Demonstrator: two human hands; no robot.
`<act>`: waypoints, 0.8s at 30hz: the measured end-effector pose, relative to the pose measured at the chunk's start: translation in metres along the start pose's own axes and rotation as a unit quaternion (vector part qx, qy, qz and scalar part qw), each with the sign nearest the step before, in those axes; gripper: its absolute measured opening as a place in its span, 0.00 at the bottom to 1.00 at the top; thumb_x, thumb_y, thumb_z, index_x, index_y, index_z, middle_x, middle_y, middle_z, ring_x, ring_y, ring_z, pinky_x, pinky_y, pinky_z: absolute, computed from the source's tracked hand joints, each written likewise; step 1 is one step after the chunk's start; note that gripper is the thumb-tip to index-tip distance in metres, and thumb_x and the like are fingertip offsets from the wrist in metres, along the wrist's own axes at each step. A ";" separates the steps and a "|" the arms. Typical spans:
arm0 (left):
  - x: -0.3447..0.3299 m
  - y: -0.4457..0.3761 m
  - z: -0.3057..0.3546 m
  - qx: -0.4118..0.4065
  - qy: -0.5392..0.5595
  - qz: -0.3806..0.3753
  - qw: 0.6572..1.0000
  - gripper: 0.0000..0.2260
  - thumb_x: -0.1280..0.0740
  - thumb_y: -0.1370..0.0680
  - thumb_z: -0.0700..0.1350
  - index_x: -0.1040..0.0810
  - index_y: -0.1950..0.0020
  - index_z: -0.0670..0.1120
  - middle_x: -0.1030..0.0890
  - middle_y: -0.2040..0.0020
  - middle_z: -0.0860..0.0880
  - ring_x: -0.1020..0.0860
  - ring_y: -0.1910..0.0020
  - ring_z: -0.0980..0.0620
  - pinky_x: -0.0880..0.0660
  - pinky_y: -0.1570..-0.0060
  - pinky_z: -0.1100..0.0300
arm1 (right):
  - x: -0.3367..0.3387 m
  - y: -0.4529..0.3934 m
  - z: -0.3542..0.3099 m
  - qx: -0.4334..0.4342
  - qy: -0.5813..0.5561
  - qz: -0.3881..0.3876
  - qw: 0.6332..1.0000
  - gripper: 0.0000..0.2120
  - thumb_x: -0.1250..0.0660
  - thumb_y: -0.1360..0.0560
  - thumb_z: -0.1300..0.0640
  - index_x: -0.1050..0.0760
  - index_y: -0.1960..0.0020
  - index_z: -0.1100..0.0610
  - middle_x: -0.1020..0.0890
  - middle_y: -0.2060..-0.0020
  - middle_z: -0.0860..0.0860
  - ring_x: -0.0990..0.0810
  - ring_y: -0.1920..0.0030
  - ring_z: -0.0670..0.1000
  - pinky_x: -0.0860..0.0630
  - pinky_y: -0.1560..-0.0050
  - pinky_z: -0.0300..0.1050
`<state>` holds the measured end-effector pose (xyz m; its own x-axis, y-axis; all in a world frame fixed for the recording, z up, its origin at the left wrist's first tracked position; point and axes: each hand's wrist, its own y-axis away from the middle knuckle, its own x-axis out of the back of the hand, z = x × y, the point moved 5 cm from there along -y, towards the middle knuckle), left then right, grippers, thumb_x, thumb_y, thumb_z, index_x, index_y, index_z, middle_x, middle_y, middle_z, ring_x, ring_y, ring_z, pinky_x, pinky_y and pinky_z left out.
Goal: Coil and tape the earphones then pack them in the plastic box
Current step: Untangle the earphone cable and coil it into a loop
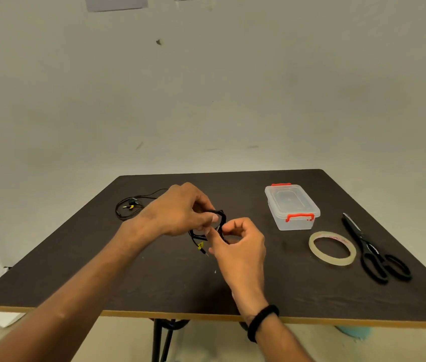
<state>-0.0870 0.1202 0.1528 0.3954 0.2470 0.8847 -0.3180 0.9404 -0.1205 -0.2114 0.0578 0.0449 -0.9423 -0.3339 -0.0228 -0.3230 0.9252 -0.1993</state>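
Both hands meet over the middle of the dark table [154, 278]. My left hand [180, 209] pinches the top of a black coiled earphone cable [221, 215], and my right hand [238, 246] grips the same coil from below and the right. A yellow tag and the plug [201, 246] hang beneath the coil. A second black earphone [128, 206] lies loosely looped at the far left of the table. The clear plastic box [291, 206] with red clips stands shut at the back right. A roll of clear tape [332, 248] lies flat in front of the box.
Black scissors [374, 249] lie at the right edge, beside the tape roll. The table's front edge [206, 316] runs close to me. A pale wall stands behind the table. White scraps lie on the floor at the left.
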 end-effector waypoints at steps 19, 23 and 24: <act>-0.048 0.005 -0.078 0.134 0.389 0.014 0.911 0.05 0.26 0.21 0.47 0.12 0.48 0.47 0.13 0.59 0.48 0.18 0.64 0.57 0.20 0.62 0.60 | 0.012 -0.017 0.012 -0.108 -0.114 -0.086 0.984 0.08 0.25 0.27 0.69 0.15 0.55 0.57 0.12 0.57 0.58 0.13 0.55 0.52 0.13 0.49 0.51; -0.047 0.023 -0.104 0.137 0.473 -0.017 0.870 0.08 0.26 0.23 0.45 0.13 0.46 0.43 0.15 0.60 0.45 0.18 0.64 0.54 0.16 0.60 0.56 | -0.019 -0.008 0.016 -0.164 -0.187 -0.153 0.956 0.06 0.28 0.26 0.73 0.18 0.53 0.65 0.14 0.54 0.65 0.13 0.53 0.57 0.14 0.48 0.54; -0.046 0.026 -0.112 0.143 0.472 -0.012 0.870 0.09 0.25 0.24 0.45 0.13 0.46 0.43 0.15 0.60 0.46 0.18 0.64 0.54 0.17 0.59 0.56 | -0.028 -0.007 0.017 -0.173 -0.194 -0.168 0.951 0.06 0.27 0.26 0.72 0.19 0.52 0.65 0.14 0.55 0.64 0.13 0.54 0.57 0.14 0.50 0.53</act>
<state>-0.0172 0.1593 0.0587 0.8938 0.4360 0.1054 -0.4470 0.8851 0.1297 -0.1818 0.0577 0.0302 -0.6999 -0.6002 -0.3871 -0.6726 0.7363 0.0743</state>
